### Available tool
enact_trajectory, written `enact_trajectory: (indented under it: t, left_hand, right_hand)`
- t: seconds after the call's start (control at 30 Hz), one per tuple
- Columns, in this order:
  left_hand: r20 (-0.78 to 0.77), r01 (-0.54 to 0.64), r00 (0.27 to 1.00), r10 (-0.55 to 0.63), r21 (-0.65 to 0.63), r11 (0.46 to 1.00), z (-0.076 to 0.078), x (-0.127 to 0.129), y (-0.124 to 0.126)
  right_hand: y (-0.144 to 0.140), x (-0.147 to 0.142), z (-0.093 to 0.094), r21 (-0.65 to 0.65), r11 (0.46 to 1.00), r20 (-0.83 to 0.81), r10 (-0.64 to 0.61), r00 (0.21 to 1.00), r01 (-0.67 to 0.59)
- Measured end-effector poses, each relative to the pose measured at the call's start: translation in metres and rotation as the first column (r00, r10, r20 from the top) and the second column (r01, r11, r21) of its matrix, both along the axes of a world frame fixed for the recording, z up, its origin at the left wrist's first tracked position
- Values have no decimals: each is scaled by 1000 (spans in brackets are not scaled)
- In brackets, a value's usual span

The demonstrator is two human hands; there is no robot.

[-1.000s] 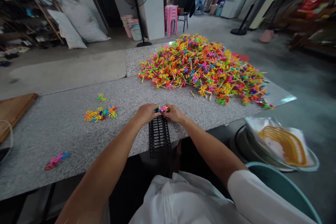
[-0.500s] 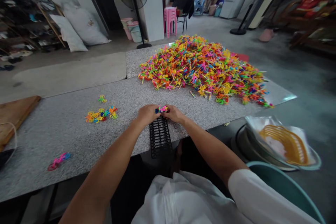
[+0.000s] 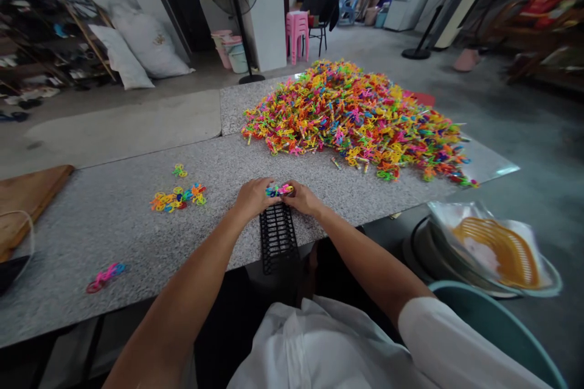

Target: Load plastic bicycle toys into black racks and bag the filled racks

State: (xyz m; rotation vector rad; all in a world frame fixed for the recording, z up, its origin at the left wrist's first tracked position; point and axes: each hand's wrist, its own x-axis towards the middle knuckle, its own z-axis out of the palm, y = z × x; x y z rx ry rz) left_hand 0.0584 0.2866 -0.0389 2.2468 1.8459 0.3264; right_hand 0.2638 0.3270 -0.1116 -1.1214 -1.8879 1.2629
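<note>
— Head view, looking down the forearms: what's in the hands?

— A small bunch of bright plastic clip pieces (image 3: 279, 190), pink, green and blue, pinched between both. The left hand (image 3: 253, 197) and the right hand (image 3: 303, 198) are drawn together, fingertips closed on the bunch from either side.

— Where exactly is the bunch?

— At the far end of a black slotted plastic rack (image 3: 278, 237) that lies flat on the speckled grey stone table (image 3: 114, 225), its near end hanging over the table's edge towards the person. The bunch sits just above the rack's far end; I can't tell whether it touches it. I'd judge the rack lies dead centre so both hands meet over it evenly.

— And the look of the pieces?

— Thin, glossy, neon-coloured, tangled into one clump. Too small to make out a single shape.

— Anything else within reach?

— A big heap of multicoloured plastic pieces (image 3: 356, 118) farther back and to the right, probably the stock. To the left, a small cluster of orange and yellow looped pieces (image 3: 177, 198), and a lone pink and blue piece (image 3: 104, 276) near the front edge. Off the table's right end, an orange plastic basket (image 3: 499, 250).
</note>
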Motion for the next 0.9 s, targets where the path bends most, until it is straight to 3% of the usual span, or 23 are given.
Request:
enact_trajectory:
  t: [0.1, 0.17, 0.3, 0.4, 0.47, 0.67, 0.77, 0.9]
  left_hand:
    - [157, 16, 987, -15, -2, 1000, -4, -17, -2]
    - [325, -39, 945, 44, -23, 999, -11, -33, -8]
    - [638, -148, 734, 232, -183, 972, -37, -60, -32]
    - [701, -147, 657, 279, -244, 959, -55, -63, -45]
    - [681, -167, 675, 284, -234, 958, -61, -58, -46]
    - [447, -253, 827, 342, -248, 935, -59, -37, -42]
    - [369, -307, 857, 361, -198, 931, -63, -31, -48]
    - [373, -294, 872, 317, -118, 949, -73, -27, -55]
  right_hand:
    - [-2, 1, -2, 20, 999, -9, -47, 999, 47]
    - [-5, 4, -4, 11, 996, 28, -92, 995, 91]
    - [-16, 11, -6, 100, 984, 224, -165, 961, 146]
    - [-30, 9, -3, 202, 971, 373, -196, 907, 127]
    - [-38, 3, -1, 254, 961, 436, -213, 874, 108]
    - [-42, -19, 5, 275, 954, 516, -255, 818, 123]
    - [-37, -22, 9, 263, 958, 520, -236, 821, 109]
    - [-32, -21, 15, 260, 964, 552, -191, 812, 50]
